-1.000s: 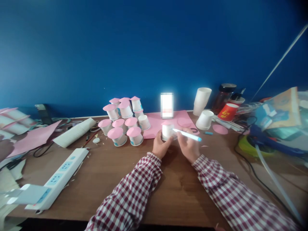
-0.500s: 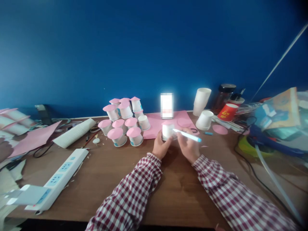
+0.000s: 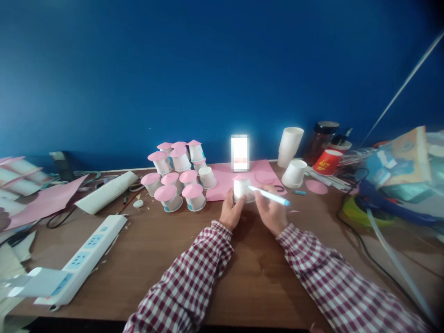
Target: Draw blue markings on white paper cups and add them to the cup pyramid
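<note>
My left hand (image 3: 231,210) is closed around the lower part of a white paper cup (image 3: 240,187), which stands upside down with a pink paper cone on top. In my right hand (image 3: 272,212) is a white marker with a light blue end (image 3: 272,196); its tip points at the cup's right side. Whether the tip touches the cup I cannot tell. Under and behind the cup lies a pink paper sheet (image 3: 224,171). A small blue cap (image 3: 300,192) rests on the table to the right of my right hand.
Several pink-topped paper cups (image 3: 168,198) stand grouped at left. A power strip (image 3: 86,256) lies front left, near a ribbed white stack of cups (image 3: 106,192). On the right are white cups (image 3: 294,173), a red cup (image 3: 328,162) and a pink paper disc (image 3: 316,187).
My two hands, the cup and the marker stay almost in place. The view has shifted very slightly, and the hand at the far left edge shows less.
</note>
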Motion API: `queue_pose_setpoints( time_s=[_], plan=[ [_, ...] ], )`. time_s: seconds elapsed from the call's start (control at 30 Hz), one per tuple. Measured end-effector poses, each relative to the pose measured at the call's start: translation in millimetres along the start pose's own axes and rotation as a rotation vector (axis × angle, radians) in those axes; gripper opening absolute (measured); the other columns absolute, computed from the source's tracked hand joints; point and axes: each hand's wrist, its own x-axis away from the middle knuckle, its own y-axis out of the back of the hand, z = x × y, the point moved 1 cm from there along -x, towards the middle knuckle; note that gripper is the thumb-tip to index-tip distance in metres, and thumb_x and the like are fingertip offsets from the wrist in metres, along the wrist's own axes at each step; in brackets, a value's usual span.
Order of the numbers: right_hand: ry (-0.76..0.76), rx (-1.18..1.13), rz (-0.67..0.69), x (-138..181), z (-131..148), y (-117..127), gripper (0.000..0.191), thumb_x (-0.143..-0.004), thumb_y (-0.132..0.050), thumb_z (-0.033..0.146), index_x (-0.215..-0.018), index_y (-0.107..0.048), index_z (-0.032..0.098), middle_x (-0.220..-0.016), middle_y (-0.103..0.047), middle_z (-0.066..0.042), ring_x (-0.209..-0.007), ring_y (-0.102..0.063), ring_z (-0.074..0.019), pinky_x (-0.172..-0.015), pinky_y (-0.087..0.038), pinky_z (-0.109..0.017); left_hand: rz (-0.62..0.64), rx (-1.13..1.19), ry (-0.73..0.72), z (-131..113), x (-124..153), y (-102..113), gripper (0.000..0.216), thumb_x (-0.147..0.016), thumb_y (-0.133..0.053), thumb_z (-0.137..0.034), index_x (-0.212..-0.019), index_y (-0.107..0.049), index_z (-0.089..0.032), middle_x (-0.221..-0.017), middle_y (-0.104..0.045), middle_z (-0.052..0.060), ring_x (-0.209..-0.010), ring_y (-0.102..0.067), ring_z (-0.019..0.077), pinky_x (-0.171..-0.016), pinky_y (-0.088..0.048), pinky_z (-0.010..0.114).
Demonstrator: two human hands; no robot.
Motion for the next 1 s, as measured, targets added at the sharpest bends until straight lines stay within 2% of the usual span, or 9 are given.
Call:
queue_pose_setpoints(
  time_s=[1.0],
  plan=[
    [-0.004, -0.003, 0.016, 0.3, -0.8, 0.3, 0.019, -0.087, -0.048, 0.034, -0.092, -0.057, 0.018, -0.081, -0.064, -0.006, -0.07, -0.061, -0.017, -0.063, -0.051, -0.029, 0.001, 0.007, 0.003, 0.9, -0.1, -0.8, 0.033, -0.082, -0.05, -0.035, -0.108, -0.054, -0.016, -0.1, -0.061, 0.005, -0.093, -0.055, 0.0174, -0.085, -0.042, 0.03]
  ],
)
